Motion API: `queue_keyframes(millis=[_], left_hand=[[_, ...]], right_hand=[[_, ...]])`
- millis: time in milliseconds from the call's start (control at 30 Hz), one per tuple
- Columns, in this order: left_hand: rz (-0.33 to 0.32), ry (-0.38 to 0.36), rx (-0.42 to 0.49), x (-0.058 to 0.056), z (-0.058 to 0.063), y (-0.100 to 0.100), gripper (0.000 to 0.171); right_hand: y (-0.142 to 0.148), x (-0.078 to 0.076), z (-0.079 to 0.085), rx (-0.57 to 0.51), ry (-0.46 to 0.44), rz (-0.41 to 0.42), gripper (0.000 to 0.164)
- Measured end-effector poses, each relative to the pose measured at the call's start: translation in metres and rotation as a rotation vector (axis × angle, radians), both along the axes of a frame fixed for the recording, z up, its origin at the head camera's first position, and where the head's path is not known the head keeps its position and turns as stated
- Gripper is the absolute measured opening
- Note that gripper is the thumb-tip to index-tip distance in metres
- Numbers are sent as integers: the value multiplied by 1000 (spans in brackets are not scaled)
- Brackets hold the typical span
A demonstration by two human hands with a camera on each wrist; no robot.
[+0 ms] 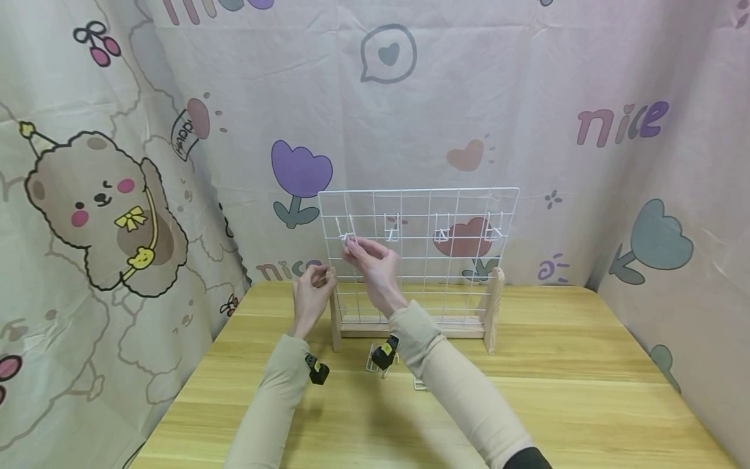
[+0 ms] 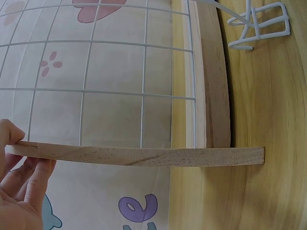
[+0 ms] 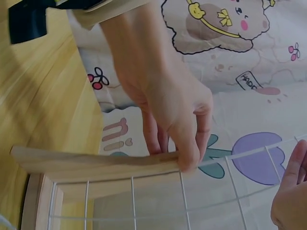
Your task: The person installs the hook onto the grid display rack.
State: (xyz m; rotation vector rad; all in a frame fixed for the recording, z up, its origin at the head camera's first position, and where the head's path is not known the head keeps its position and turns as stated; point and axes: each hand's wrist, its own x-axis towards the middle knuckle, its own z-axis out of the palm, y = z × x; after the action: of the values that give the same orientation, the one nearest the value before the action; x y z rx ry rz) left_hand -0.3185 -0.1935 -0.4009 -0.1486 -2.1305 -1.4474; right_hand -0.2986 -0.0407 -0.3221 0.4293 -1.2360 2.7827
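A white wire grid panel (image 1: 416, 268) stands upright in a wooden stand with a side post (image 2: 144, 156) at its left end. My left hand (image 1: 312, 293) grips the top of that post, thumb on one side and fingers on the other, as the left wrist view shows (image 2: 24, 187). At the panel's upper left, my right hand (image 1: 377, 270) pinches a white wire hook (image 1: 346, 235) against the grid. In the right wrist view only part of the right hand (image 3: 290, 191) shows, and the hook is out of frame.
Three more white hooks hang along the grid, a left one (image 1: 391, 229), a middle one (image 1: 441, 230) and a right one (image 1: 494, 229). Loose wire hooks (image 1: 371, 360) lie on the wooden table (image 1: 562, 391) before the stand, partly behind the right wrist. A printed curtain (image 1: 387, 130) hangs behind.
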Motion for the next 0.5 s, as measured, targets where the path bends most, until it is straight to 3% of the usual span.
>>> queue_keyframes(millis=[333,500], left_hand=[[-9,-7,1,-1,0,-1,26],[-16,3,12,-2,-1,-1,26]], right_hand=[[-15,-8,5,-12,-20,14,17],[-21,-13,8,-14,-65,-5,33]])
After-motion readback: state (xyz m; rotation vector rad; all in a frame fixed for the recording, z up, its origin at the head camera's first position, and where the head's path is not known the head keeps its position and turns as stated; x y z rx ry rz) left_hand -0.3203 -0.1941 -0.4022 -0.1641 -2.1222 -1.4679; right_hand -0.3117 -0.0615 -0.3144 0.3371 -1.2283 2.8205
